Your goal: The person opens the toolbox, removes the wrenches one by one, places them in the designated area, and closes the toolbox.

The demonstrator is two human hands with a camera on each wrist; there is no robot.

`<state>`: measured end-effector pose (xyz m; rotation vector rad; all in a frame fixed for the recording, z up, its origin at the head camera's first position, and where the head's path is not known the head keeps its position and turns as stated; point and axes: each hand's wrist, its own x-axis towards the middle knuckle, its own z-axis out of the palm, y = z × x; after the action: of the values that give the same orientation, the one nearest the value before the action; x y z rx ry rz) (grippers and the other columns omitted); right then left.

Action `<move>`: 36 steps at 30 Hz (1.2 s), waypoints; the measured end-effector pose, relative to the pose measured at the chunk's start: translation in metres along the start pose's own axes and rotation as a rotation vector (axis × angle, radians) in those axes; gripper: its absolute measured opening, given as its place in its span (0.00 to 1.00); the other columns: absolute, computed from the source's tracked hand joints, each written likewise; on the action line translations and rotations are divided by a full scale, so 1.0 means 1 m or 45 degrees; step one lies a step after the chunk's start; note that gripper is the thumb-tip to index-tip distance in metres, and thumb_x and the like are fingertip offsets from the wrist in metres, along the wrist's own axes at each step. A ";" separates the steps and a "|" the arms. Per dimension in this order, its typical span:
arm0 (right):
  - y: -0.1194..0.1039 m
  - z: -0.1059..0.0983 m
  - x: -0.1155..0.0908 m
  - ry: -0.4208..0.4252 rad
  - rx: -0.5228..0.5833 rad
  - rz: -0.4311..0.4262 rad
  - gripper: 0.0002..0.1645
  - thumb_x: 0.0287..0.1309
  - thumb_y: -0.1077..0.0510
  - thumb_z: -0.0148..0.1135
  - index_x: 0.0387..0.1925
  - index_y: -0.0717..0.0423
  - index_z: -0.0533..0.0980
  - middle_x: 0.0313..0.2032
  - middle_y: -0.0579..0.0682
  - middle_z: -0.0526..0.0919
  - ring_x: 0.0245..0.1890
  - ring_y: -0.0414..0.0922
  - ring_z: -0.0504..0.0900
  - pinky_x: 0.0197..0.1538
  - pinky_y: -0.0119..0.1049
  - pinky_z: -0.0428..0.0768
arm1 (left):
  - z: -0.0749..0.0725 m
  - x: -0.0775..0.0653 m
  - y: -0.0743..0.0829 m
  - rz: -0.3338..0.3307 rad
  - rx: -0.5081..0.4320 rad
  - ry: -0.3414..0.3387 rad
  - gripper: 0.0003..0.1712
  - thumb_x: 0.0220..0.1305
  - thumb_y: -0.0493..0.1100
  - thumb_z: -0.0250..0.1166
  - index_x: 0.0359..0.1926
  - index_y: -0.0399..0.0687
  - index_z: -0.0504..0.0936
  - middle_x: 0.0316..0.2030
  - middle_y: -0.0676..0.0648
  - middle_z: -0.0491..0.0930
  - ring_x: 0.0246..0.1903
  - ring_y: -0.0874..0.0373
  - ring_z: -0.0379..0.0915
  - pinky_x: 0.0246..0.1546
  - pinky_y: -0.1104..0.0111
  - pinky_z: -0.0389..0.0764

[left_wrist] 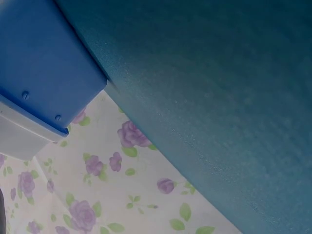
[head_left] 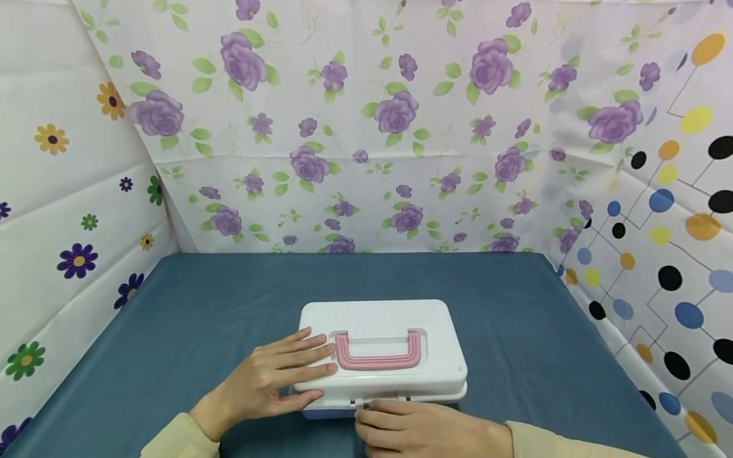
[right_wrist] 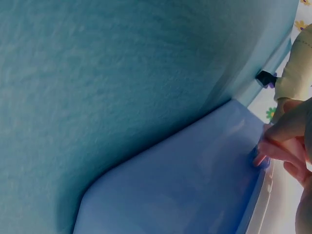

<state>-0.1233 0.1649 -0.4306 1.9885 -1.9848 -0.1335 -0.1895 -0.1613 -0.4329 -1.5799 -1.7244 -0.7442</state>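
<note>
A storage box (head_left: 378,381) with a white lid and a blue base stands on the table, its lid down. The pink handle (head_left: 378,362) lies folded flat on the lid. My left hand (head_left: 275,375) rests on the left part of the lid, fingers spread and straight, thumb toward the front edge. At the front, the curled fingers of my right hand (head_left: 424,429) hold the latch, mostly hidden in the head view. In the right wrist view fingers (right_wrist: 282,151) grip at the blue latch (right_wrist: 263,162). The blue base (left_wrist: 44,63) also shows in the left wrist view.
A dark teal cloth (head_left: 229,286) covers the table. Behind it hangs a floral sheet (head_left: 355,127). Patterned sheets also stand at the left (head_left: 51,191) and right (head_left: 676,222). A small dark object (right_wrist: 265,79) shows beside a sleeve in the right wrist view.
</note>
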 end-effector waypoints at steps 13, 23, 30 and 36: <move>-0.003 -0.004 0.004 -0.032 0.286 0.099 0.20 0.85 0.48 0.43 0.67 0.47 0.72 0.67 0.45 0.73 0.67 0.38 0.70 0.69 0.24 0.68 | 0.000 0.000 0.001 -0.008 -0.005 0.008 0.23 0.71 0.49 0.70 0.58 0.38 0.87 0.60 0.39 0.83 0.62 0.45 0.79 0.71 0.57 0.70; -0.002 -0.001 -0.002 -0.099 0.624 0.189 0.29 0.84 0.45 0.42 0.76 0.53 0.64 0.71 0.47 0.73 0.73 0.37 0.67 0.73 0.27 0.66 | -0.001 0.001 0.000 -0.005 0.018 -0.004 0.23 0.71 0.50 0.70 0.58 0.39 0.87 0.60 0.39 0.83 0.62 0.45 0.79 0.71 0.57 0.70; -0.004 0.008 -0.002 -0.149 0.436 0.114 0.29 0.84 0.43 0.39 0.75 0.51 0.65 0.69 0.44 0.75 0.71 0.36 0.69 0.75 0.26 0.60 | -0.001 0.001 0.000 -0.004 0.011 0.000 0.23 0.72 0.50 0.70 0.58 0.38 0.87 0.60 0.39 0.83 0.62 0.45 0.79 0.71 0.57 0.70; -0.005 0.014 -0.002 -0.186 0.319 0.107 0.28 0.84 0.42 0.39 0.73 0.50 0.69 0.65 0.41 0.77 0.65 0.36 0.73 0.74 0.24 0.61 | 0.001 0.001 0.001 -0.002 -0.004 0.009 0.23 0.71 0.49 0.70 0.58 0.38 0.87 0.60 0.39 0.83 0.62 0.45 0.79 0.71 0.57 0.70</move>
<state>-0.1229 0.1646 -0.4453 2.0931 -2.2723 -0.0104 -0.1891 -0.1600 -0.4322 -1.5770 -1.7203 -0.7527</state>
